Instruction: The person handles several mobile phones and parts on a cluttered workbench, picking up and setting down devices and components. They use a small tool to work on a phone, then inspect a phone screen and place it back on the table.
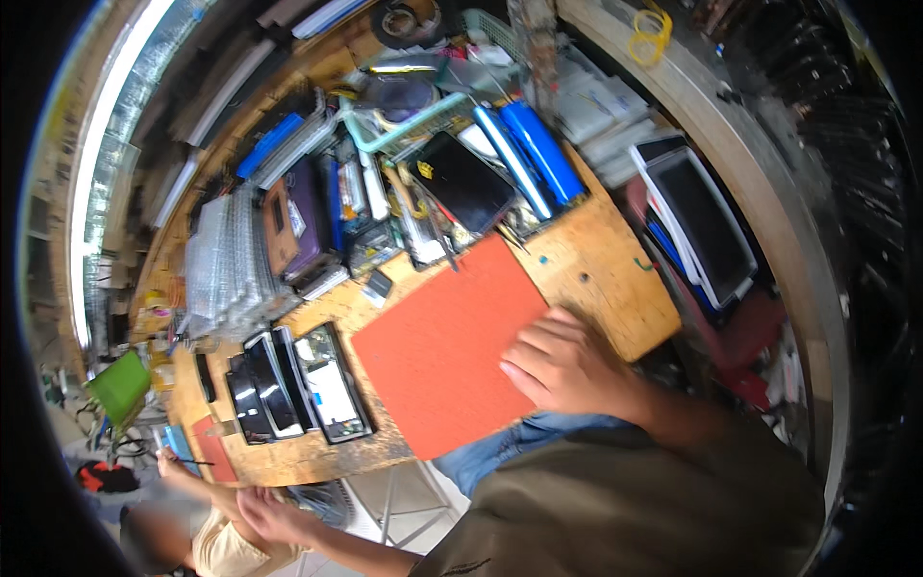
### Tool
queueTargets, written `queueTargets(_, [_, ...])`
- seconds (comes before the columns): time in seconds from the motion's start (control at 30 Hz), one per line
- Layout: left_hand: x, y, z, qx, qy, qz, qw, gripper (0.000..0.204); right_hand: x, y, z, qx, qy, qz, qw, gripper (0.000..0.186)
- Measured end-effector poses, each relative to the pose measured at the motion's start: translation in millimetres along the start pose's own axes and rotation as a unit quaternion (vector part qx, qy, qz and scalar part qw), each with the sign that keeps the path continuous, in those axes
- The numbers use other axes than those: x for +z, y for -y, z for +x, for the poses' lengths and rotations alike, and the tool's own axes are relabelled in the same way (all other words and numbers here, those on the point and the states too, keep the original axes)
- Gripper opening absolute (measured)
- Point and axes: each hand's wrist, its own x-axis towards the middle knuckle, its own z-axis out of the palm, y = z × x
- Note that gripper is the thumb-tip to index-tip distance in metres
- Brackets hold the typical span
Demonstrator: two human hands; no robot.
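Note:
My right hand rests at the right edge of an orange-red mat, its fingers curled in loosely; no object shows in it. My left hand is stretched out to the lower left, beyond the bench's front edge and beside a co-worker's arm. Its fingers look extended and somewhat blurred, with nothing visible in them. Left of the mat lies an opened tablet with its inner parts showing. Several dark device panels overlap beside it. A small dark square piece lies near the mat's upper left edge.
A co-worker sits at the lower left. Behind the mat are a dark tablet, blue rolls, a pale green basket and bubble-wrapped stacks. Framed screens stand at the right. The wooden bench ends near my right arm.

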Motion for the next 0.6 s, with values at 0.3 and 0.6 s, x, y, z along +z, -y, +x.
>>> queueTargets(0.3, [-70.8,277.6,-27.6,-0.589,-0.028,-0.257,0.766,0.018,14.5,14.7,-13.3,-0.073,-0.054,-0.012,0.996,0.010])
queueTargets(0.6, [112.6,217.6,-121.5,-0.558,0.287,-0.169,0.760,0.015,52.8,65.3,-82.6,-0.122,0.040,0.087,0.988,0.024])
